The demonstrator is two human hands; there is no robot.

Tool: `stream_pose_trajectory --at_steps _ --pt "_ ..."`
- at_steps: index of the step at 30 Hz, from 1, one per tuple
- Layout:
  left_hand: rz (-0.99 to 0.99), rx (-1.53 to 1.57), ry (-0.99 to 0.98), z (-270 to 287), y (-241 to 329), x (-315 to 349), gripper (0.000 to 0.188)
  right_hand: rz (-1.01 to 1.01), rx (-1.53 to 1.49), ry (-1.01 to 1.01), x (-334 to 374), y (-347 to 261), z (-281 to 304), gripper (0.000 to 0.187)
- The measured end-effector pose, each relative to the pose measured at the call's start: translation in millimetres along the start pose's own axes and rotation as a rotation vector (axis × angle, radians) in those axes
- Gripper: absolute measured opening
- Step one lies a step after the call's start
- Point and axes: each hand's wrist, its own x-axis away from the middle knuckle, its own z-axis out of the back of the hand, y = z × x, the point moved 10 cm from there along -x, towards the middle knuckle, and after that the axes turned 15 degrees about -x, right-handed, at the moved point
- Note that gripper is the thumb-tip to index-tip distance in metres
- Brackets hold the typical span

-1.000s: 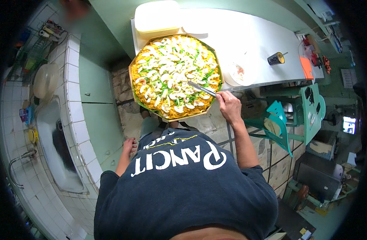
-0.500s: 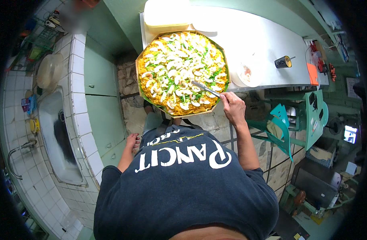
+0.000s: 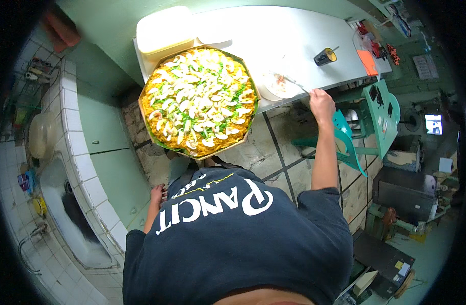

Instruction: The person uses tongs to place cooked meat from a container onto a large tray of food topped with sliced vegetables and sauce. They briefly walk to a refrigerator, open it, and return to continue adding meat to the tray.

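My right hand (image 3: 323,105) is closed around the handle of metal tongs (image 3: 302,87), whose tips reach into a round white bowl (image 3: 274,95). A few pinkish bits of food (image 3: 280,80) lie in that bowl. To its left, at the table's near edge, is a large octagonal tray (image 3: 144,113) lined with green leaf. Orange noodles (image 3: 159,128) fill it, topped with sliced boiled eggs (image 3: 188,105) and chopped greens (image 3: 212,129). My left hand (image 3: 158,194) hangs low at my side, holding nothing that shows, its fingers loosely apart.
A pale yellow container (image 3: 167,43) stands behind the tray on the white table (image 3: 263,30). Farther right are a dark cup (image 3: 325,57) with a utensil in it and an orange sheet (image 3: 366,62). A teal chair (image 3: 351,145) sits at right, a sink (image 3: 65,208) at left.
My right hand has carried the tongs from over the noodles rightward to the white bowl. The view has turned, so the tray appears farther left. My left hand still hangs low.
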Motion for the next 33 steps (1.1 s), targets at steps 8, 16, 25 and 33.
stream_pose_trajectory --at_steps 8,16,25,33 --pt "-0.123 -0.104 0.046 8.0 2.4 -0.6 0.033 -0.085 0.164 -0.182 -27.8 14.7 -58.9 0.031" --pt "-0.078 -0.056 0.049 2.4 -12.7 2.2 0.034 -0.037 0.154 -0.109 -17.0 7.6 -35.5 0.03" --pt "0.163 0.222 -0.02 -12.8 -5.3 10.8 0.034 0.316 -0.684 -0.276 95.4 -132.9 -69.1 0.015" --pt "0.118 0.204 0.023 -4.8 25.1 18.4 0.031 0.327 -0.689 -0.442 134.2 -175.0 -133.2 0.017"
